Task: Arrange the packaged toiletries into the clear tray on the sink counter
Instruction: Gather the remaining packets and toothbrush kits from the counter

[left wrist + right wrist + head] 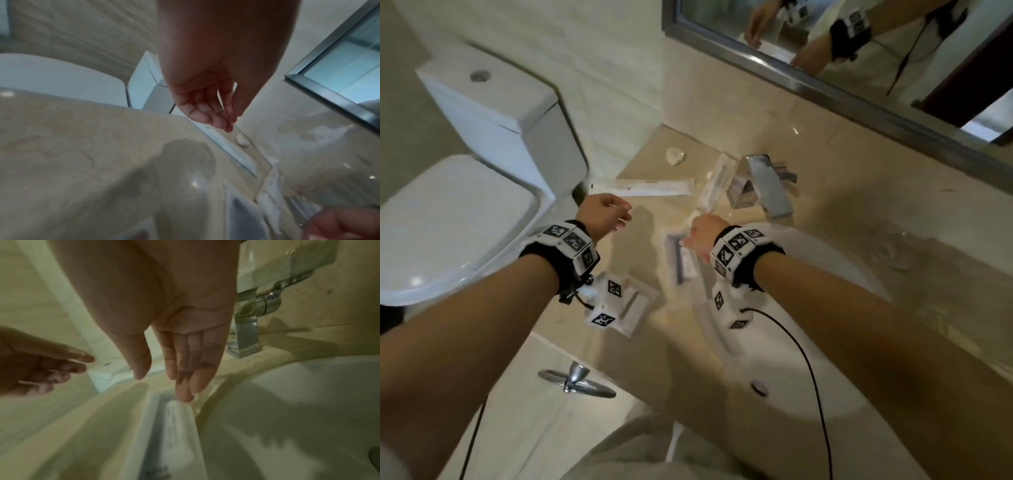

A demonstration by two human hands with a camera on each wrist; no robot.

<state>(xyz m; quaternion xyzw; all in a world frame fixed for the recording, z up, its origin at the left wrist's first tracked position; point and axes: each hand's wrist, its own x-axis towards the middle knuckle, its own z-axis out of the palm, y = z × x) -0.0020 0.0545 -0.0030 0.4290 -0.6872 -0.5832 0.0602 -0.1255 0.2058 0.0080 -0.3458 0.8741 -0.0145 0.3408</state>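
A clear tray lies on the beige counter left of the basin. It holds a white packet beside a blue strip. My right hand hovers over the tray's far end with straight fingers, and its fingertips touch that packet. My left hand hangs relaxed and empty over one end of a long white packet. A second long packet lies slanted beside the faucet. Another packet sits near the counter's front edge, partly hidden by the wrist camera.
A chrome faucet stands behind the white basin. A small white round thing sits at the counter's back. The toilet is left of the counter, and a mirror hangs above it. A towel ring is below.
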